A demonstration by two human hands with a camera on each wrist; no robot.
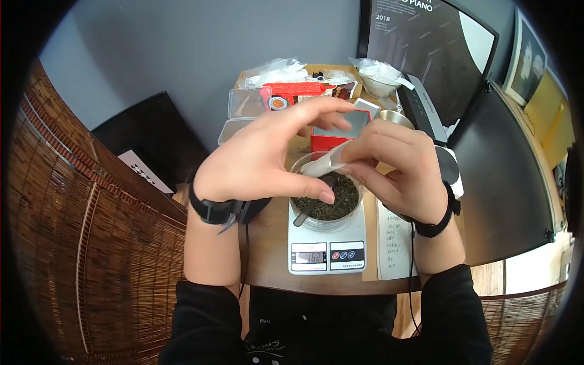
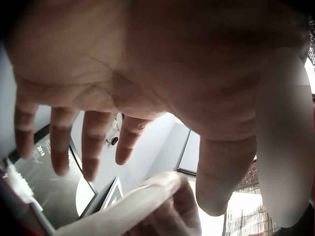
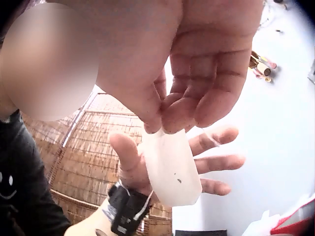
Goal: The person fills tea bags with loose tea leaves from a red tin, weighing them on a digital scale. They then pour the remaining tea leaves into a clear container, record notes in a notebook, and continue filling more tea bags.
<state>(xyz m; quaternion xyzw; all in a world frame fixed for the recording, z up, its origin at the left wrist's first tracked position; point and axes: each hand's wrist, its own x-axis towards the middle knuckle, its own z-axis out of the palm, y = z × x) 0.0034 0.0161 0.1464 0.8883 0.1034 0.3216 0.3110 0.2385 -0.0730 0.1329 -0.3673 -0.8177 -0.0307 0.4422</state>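
My right hand (image 1: pixel 407 167) pinches a small white translucent pouch (image 1: pixel 319 166) at one end between thumb and fingertips. In the right wrist view the pouch (image 3: pixel 172 167) hangs down, with a dark fleck on its side. Beside it my left hand (image 1: pixel 252 158) is spread, fingers extended and apart from the thumb, holding nothing. Below both hands a clear round tub (image 1: pixel 330 225) contains dried dark green leaves (image 1: pixel 342 198). A dark spoon (image 1: pixel 306 213) lies across them, partly covered by the left thumb. The tub stands on a white digital scale (image 1: pixel 328 240) with a lit display.
Behind the hands is a red box (image 1: pixel 322 143). Farther back are a clear plastic case (image 1: pixel 246 102), a red packet (image 1: pixel 292 89) and a bowl (image 1: pixel 380 87) with white bags. A handwritten sheet (image 1: pixel 394 243) lies right of the scale. Cables run down from both wrists.
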